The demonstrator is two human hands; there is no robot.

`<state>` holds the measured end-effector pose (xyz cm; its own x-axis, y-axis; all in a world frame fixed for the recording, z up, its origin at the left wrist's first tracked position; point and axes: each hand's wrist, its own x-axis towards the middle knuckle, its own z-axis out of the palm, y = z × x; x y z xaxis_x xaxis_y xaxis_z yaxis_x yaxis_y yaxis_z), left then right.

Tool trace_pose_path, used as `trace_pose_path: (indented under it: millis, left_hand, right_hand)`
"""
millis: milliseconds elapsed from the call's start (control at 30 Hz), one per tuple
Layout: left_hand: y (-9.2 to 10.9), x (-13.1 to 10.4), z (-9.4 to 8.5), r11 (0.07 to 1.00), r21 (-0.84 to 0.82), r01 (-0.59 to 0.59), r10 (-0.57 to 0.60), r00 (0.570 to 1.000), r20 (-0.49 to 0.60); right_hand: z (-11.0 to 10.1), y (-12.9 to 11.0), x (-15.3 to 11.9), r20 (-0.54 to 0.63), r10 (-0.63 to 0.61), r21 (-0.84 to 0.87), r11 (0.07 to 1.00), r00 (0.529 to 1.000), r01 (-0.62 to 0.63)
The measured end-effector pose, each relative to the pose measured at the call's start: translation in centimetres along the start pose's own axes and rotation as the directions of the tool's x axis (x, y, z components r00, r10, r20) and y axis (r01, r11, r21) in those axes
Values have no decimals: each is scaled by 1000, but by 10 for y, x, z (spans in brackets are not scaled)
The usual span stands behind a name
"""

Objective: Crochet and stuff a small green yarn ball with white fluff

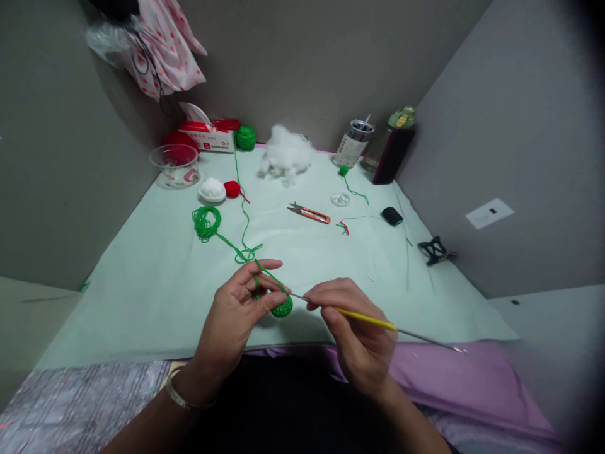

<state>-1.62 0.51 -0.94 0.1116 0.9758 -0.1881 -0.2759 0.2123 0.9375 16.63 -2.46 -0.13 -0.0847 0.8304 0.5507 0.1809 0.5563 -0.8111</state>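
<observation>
A small round green crocheted piece (282, 306) is pinched between the thumb and fingers of my left hand (239, 309). Green yarn (270, 273) runs from it over my raised left index finger. My right hand (354, 328) grips a crochet hook by its yellow handle (366, 319); the metal tip reaches the top edge of the green piece, where its very end is hidden. Beyond my left hand, loose green strands (246, 255) lie on the table, leading to a coiled green bundle (207, 224) and a green ball (246, 137).
Orange thread snips (309, 214) lie mid-table. Behind are white stuffing (286, 152), a tissue box (208, 137), a clear tub (176, 173), a can (352, 146) and a bottle (401, 120). A black clip (435, 250) sits at the right edge.
</observation>
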Motion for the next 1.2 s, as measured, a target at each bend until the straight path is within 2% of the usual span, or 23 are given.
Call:
trace_pose_path:
  millis: [567, 800, 1200]
  left_hand:
    - [0, 0, -1, 1000, 19, -21, 21, 1000, 9]
    - [0, 0, -2, 1000, -1, 9, -9, 999, 39]
    - [-1, 1, -3, 999, -17, 37, -37, 999, 40]
  right_hand:
    - [2, 3, -3, -1, 38, 1, 999, 999, -38]
    - [2, 3, -4, -47, 47, 11, 999, 998, -47]
    - [3, 3, -3, -52, 49, 13, 999, 997, -48]
